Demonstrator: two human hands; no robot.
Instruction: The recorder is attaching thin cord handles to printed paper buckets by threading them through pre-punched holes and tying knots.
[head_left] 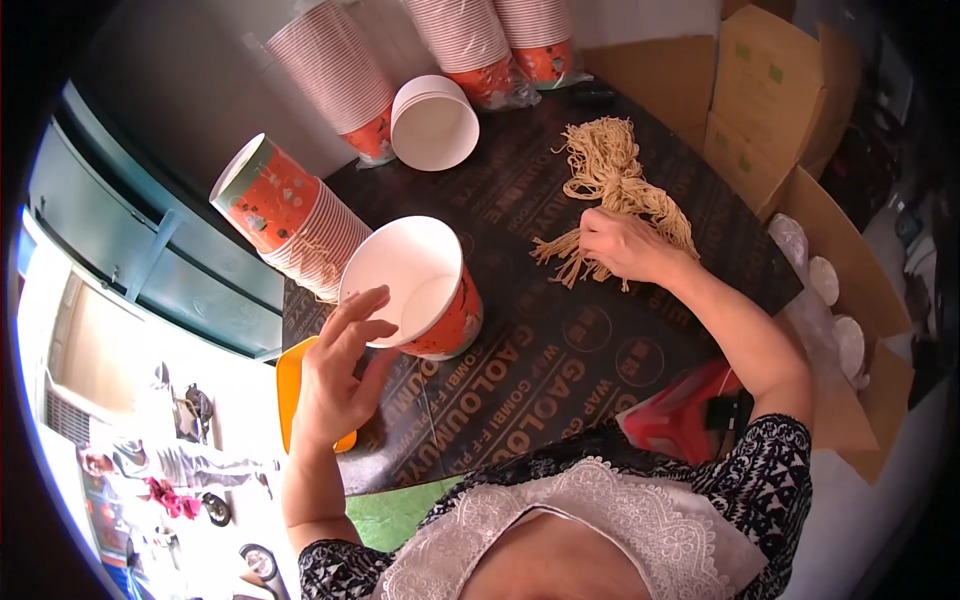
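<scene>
On the dark printed tabletop (520, 330) lies a bundle of tan noodle-like strands (605, 165), loosely gathered at its middle. My right hand (625, 245) is at its near end, fingers closed on some strands; the fingertips are partly hidden. To the left, a large paper bucket (440, 315), white inside and orange with printed figures outside, tilts with its mouth toward me. My left hand (340, 370) is at its near left rim, thumb and fingers apart and nothing gripped. Whether the fingers touch the rim I cannot tell.
A leaning stack of orange paper buckets (290, 210) stands at the left, with some tan strands beside it. Wrapped bucket stacks (335, 75) and a white bucket (435, 125) line the back. Cardboard boxes (765, 95) are at the right. A yellow object (290, 390) is under my left wrist.
</scene>
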